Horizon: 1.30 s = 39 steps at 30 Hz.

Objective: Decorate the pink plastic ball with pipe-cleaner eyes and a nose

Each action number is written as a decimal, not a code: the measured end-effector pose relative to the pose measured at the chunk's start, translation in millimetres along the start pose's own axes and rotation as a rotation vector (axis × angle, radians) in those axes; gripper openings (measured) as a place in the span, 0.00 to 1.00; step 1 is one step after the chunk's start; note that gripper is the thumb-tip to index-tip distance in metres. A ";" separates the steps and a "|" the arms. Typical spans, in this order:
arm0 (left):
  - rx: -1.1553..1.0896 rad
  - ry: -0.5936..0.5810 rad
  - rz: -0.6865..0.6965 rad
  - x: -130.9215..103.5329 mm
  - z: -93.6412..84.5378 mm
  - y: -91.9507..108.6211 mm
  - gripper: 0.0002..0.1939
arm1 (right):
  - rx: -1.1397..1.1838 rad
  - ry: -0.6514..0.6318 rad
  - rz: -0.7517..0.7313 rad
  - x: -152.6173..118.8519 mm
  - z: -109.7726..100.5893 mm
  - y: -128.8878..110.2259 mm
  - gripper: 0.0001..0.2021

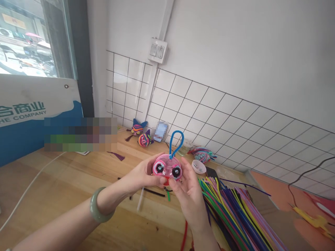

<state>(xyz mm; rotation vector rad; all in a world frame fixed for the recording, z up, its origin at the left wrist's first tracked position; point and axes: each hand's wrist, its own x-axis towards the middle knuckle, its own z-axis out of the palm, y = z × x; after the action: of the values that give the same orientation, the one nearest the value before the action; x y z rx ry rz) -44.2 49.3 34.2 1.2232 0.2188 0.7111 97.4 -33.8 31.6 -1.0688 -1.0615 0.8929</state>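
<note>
Ornament (pixel 168 163), pink, big-eyed and blue-looped, sat between left hand (pixel 146 174) and right hand (pixel 188 190), each grip closed on one side, above the table (pixel 136 230). Beyond, a white bowl (pixel 200 171) held silvery bits (pixel 198 165); what a glass jar (pixel 184 149) held was unclear.

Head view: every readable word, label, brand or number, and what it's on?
"合商业": white-and-blue banner, line cut off at the picture's left edge.
"HE COMPANY": same banner, also cut off at left.
Yellowish sign outside: too blurred to read.
Phone screen: pixelated, unreadable.
Pink ornament between left hand and right hand: no text seen.
</note>
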 end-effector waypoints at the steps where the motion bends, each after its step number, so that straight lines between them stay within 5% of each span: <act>1: -0.002 -0.005 -0.001 0.1 0.0 0.1 0.33 | 0.007 -0.004 -0.003 0.6 -0.9 0.4 0.30; 31: 0.032 -0.037 -0.044 0.9 -1.5 6.6 0.34 | -0.007 -0.024 -0.022 5.2 -6.0 2.4 0.29; 39: 0.051 0.014 -0.005 3.0 -4.1 -4.8 0.36 | 0.017 -0.044 -0.017 7.2 -8.9 6.2 0.28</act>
<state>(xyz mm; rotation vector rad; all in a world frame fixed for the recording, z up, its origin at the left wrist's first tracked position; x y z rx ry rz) -42.2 53.5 29.1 1.2666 0.2523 0.7137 107.4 -27.6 26.1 -1.0290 -1.0955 0.9139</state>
